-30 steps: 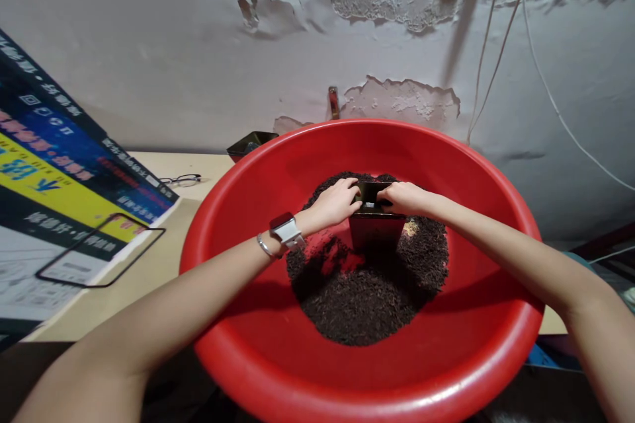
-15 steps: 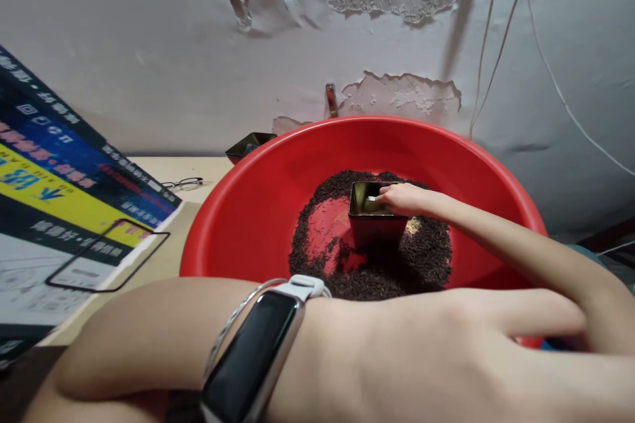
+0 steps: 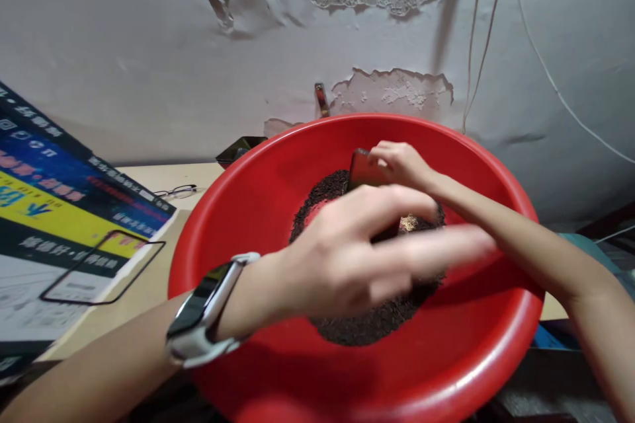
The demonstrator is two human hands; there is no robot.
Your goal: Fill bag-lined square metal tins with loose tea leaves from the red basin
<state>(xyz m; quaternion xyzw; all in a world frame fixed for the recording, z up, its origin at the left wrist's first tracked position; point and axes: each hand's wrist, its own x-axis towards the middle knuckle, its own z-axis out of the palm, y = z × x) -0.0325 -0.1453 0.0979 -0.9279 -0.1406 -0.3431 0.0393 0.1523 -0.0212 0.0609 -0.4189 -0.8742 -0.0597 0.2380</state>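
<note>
Loose soil (image 3: 370, 327) lies in the tub (image 3: 238, 225), where the right hand's (image 3: 401, 162) grip clasps the pot (image 3: 364, 168), its filling hidden from sight, while the left hand (image 3: 342, 254), fingers extended in front, grasps nothing visible.

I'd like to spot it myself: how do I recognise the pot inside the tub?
Find the big red tub, then the dark soil inside. There, partly hidden behind the left hand, is a pot. Unlike the second pot, outside the tub, this one is held at its upper edge by the right hand.
</note>
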